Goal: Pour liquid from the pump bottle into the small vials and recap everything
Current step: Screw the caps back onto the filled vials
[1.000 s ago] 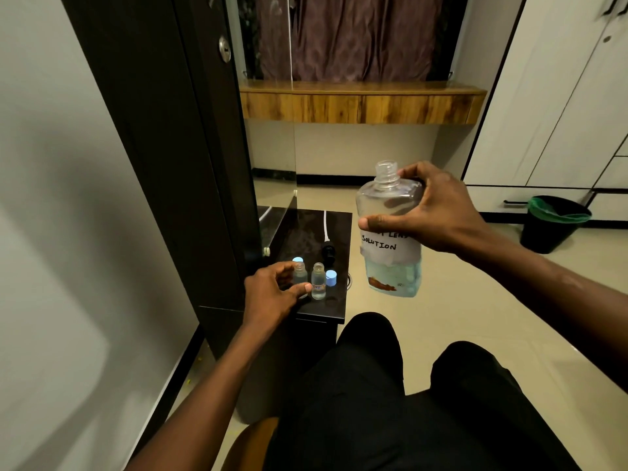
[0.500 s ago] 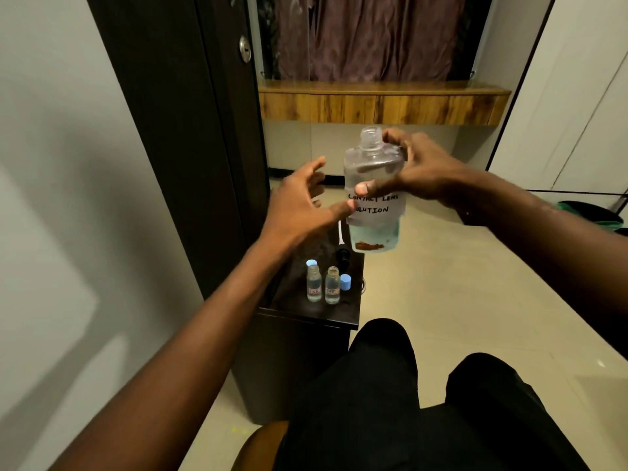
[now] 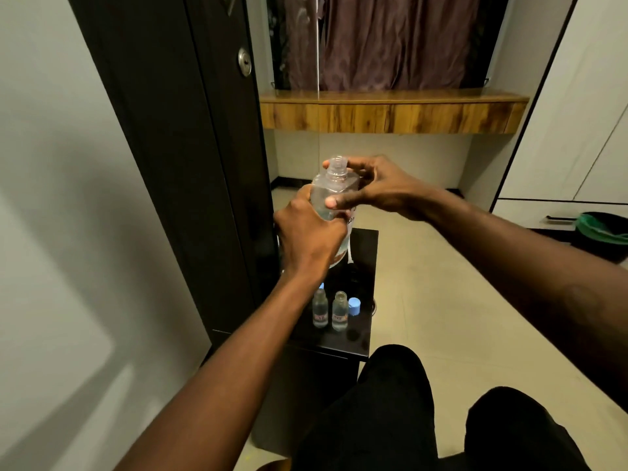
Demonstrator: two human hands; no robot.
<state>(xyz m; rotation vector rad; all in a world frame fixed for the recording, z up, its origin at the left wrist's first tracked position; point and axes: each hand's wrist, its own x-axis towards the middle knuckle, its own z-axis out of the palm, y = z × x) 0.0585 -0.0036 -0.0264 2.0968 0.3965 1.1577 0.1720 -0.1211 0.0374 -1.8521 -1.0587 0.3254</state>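
I hold the clear bottle [image 3: 332,190] upright in the air above the small black table [image 3: 365,338], its neck uncapped. My left hand [image 3: 307,237] wraps the bottle's body and hides most of its white label. My right hand [image 3: 368,186] grips the bottle's shoulder just below the neck. Two small clear vials stand uncapped near the table's front: the left vial [image 3: 320,312] and the right vial [image 3: 339,316]. A blue cap [image 3: 354,306] lies right of them, and a second blue cap [image 3: 321,286] peeks out behind the left vial. The pump head is mostly hidden behind my left hand.
A dark door [image 3: 190,147] stands close on the left of the table. A wooden shelf [image 3: 390,112] runs along the far wall. A black bin with a green liner [image 3: 601,232] sits on the floor at the right. My knees [image 3: 390,402] are just in front of the table.
My left hand rose from the vials on the table and closed around the bottle's body. The bottle shifted left, towards the door, and both hands now grip it.
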